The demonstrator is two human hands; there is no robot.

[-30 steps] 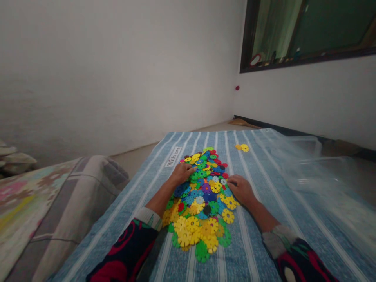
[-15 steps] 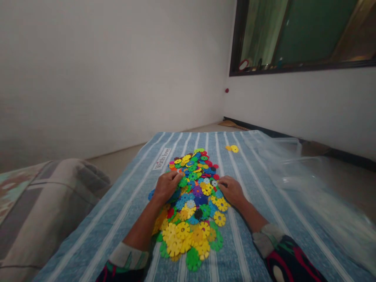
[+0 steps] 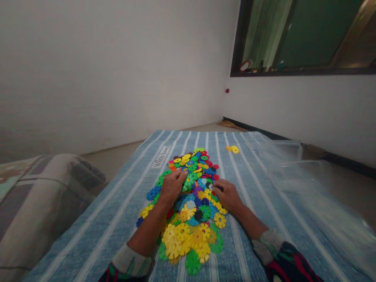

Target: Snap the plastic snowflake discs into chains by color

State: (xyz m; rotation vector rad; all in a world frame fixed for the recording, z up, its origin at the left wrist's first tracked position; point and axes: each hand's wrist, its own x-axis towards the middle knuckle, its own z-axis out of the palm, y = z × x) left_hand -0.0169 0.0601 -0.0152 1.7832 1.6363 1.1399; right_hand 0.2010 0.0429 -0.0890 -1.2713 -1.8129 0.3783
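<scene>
A long heap of flower-shaped plastic discs (image 3: 182,231) in yellow, green, blue, red, purple and other colours lies on a blue striped cloth (image 3: 117,219). My left hand (image 3: 172,187) rests over the heap's left side, its fingers curled and closed beside green discs (image 3: 190,178). Whatever it may pinch is hidden. At the heap's right edge, my right hand (image 3: 227,192) has its fingers bent together near a small white disc (image 3: 210,187). I cannot make out what lies between those fingertips.
Two yellow discs (image 3: 234,149) lie apart at the far right of the heap. Clear plastic containers (image 3: 296,172) stand along the cloth's right side. A printed "With love" label (image 3: 161,157) is at the left. A covered seat (image 3: 55,196) is beside the table.
My left hand has shifted right and slightly forward over the heap, uncovering blue, green and yellow discs on its left. My right hand has moved slightly left, inward.
</scene>
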